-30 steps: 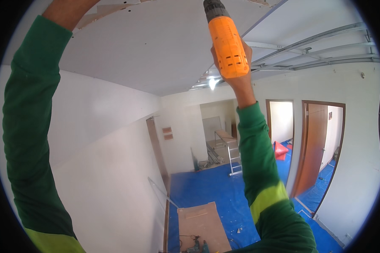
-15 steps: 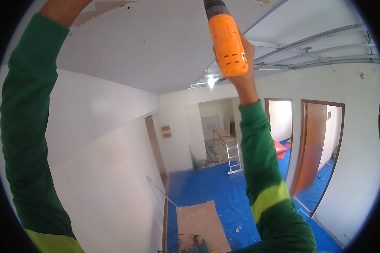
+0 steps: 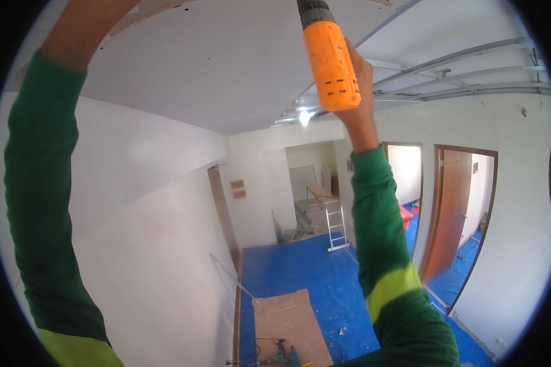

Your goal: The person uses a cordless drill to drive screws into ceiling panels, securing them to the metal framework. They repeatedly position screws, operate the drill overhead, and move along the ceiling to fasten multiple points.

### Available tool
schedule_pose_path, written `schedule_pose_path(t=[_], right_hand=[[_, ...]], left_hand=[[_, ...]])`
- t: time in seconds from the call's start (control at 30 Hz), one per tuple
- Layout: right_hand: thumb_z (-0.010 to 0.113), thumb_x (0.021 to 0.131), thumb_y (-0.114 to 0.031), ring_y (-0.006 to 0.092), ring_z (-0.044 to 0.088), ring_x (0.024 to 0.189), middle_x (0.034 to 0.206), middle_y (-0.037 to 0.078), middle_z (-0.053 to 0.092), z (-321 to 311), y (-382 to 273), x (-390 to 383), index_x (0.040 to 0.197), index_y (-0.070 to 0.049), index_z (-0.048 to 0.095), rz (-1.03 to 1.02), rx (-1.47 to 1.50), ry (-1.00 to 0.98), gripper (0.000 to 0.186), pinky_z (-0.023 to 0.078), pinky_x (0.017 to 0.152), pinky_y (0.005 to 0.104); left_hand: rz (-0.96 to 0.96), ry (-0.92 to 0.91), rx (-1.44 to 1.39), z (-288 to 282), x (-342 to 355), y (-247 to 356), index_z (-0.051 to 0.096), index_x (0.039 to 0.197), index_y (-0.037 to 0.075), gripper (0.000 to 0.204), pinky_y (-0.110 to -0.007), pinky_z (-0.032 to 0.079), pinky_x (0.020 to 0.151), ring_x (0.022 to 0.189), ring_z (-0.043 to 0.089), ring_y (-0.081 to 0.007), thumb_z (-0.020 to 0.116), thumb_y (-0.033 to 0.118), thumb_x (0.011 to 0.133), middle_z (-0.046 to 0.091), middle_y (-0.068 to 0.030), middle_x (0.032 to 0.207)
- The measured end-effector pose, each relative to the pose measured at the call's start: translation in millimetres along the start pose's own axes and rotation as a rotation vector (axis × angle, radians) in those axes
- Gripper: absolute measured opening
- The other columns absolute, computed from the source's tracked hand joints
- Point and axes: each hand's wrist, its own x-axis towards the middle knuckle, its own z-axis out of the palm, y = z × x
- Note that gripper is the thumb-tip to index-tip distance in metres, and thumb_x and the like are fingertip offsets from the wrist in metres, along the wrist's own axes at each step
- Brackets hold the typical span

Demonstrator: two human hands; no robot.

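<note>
My right hand is raised overhead, wrapped round an orange and black cordless drill that points up at the ceiling. The drill's tip runs out of the top edge, so its contact with the ceiling is hidden. Above spreads a grey ceiling board with a few dark dots and a ragged, torn-looking edge at the upper left. My left arm reaches up there too; only the wrist and lower part of my left hand show, close to that ragged edge, and its fingers are out of the picture.
Metal ceiling framing runs bare at the right. Below, blue sheeting covers the floor, with a brown board bearing power tools. A folding work platform stands farther back. An open brown door is at the right.
My left wrist has shifted slightly in the picture. The drill stays in my right hand, still pointing up, and the room has shifted only a little.
</note>
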Motion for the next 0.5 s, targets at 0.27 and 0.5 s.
schedule_pose_path(t=[0.27,0.5], right_hand=[[0.086,0.076,-0.013,0.0307,0.068,0.073,0.084,0.012,0.070,-20.9,-3.4,6.0,0.104,-0.006,0.059,0.013,-0.029,-0.042,0.039,0.053,0.068,0.0363],[0.081,0.085,-0.013,0.0352,0.070,0.077,0.093,0.012,0.073,-28.4,-24.9,8.0,0.108,-0.005,0.061,0.026,-0.239,-0.107,0.031,0.054,0.069,0.0414]], left_hand=[[0.086,-0.270,-0.411,-46.5,-180.4,-1.8,0.063,0.083,0.010,0.035,-0.028,0.041,0.052,0.060,0.050,-0.0168,0.087,0.034,0.092,0.052,-0.0059,0.072],[-0.677,-0.942,-0.921,-169.1,-366.1,45.4,0.054,0.066,0.003,0.052,-0.038,0.038,0.053,0.056,0.042,-0.0298,0.100,0.025,0.077,0.053,-0.0115,0.065]])
